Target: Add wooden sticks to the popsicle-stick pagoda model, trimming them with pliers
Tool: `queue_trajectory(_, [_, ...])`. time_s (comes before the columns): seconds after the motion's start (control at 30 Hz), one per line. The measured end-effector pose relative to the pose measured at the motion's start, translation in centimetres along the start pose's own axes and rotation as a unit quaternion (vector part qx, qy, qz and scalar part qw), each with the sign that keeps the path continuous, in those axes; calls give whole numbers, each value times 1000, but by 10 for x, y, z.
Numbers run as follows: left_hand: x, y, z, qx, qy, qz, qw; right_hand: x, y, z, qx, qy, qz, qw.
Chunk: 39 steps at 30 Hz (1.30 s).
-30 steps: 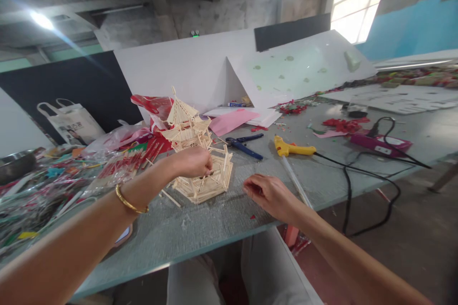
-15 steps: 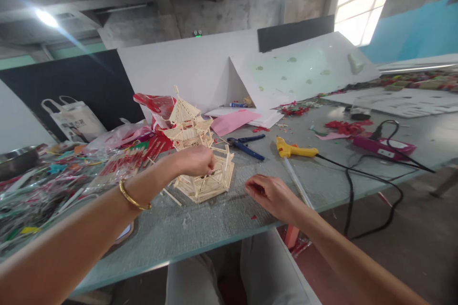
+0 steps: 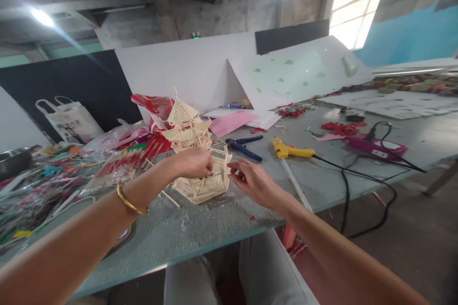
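A pale pagoda model (image 3: 186, 126) built from thin wooden sticks stands on the grey table (image 3: 214, 224), with a ring-shaped stick base (image 3: 205, 188) below it. My left hand (image 3: 195, 163), a gold bangle on its wrist, is closed on the model's lower tier. Just to the right, my right hand (image 3: 250, 181) has its fingertips pinched together at the base's right edge; whether they hold a small stick is too small to tell.
A yellow glue gun (image 3: 291, 151) with a black cable (image 3: 361, 186) lies right of the model. Blue-handled pliers (image 3: 245, 145) lie behind it. Plastic packets and red sticks (image 3: 71, 176) crowd the left. White boards (image 3: 200, 69) stand at the back, and pink paper (image 3: 231, 121).
My right hand has lifted from the table and moved left up to the right edge of the stick base. My left hand has stayed on the model.
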<state>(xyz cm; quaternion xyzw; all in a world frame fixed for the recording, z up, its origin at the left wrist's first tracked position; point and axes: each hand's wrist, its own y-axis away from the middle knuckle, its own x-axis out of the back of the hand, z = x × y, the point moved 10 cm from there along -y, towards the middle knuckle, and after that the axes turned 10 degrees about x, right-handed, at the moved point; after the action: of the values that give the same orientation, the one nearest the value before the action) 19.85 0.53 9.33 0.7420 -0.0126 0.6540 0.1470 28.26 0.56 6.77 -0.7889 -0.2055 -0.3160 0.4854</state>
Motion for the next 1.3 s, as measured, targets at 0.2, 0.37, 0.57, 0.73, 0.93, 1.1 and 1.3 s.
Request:
queue_trajectory(0.2, [1, 2, -2, 2, 10, 9, 1000, -10, -17, -6, 15, -30, -10, 999])
queue_trajectory(0.37, [1, 3, -6, 0, 20, 15, 1000, -10, -22, -7, 19, -24, -12, 999])
queue_trajectory(0.57, [2, 5, -5, 11, 24, 14, 1000, -10, -22, -9, 25, -17, -21, 999])
queue_trajectory(0.73, [2, 5, -3, 6, 22, 11, 1000, -11, -21, -8, 14, -26, -18, 999])
queue_trajectory(0.93, [2, 5, -2, 2, 27, 2, 1000, -11, -20, -7, 14, -36, -9, 999])
queue_trajectory(1.1, [2, 6, -2, 3, 35, 4, 999, -12, -18, -4, 7, -44, -4, 999])
queue_trajectory(1.3, [2, 6, -2, 5, 40, 0, 999, -10, -16, -2, 12, -35, 4, 999])
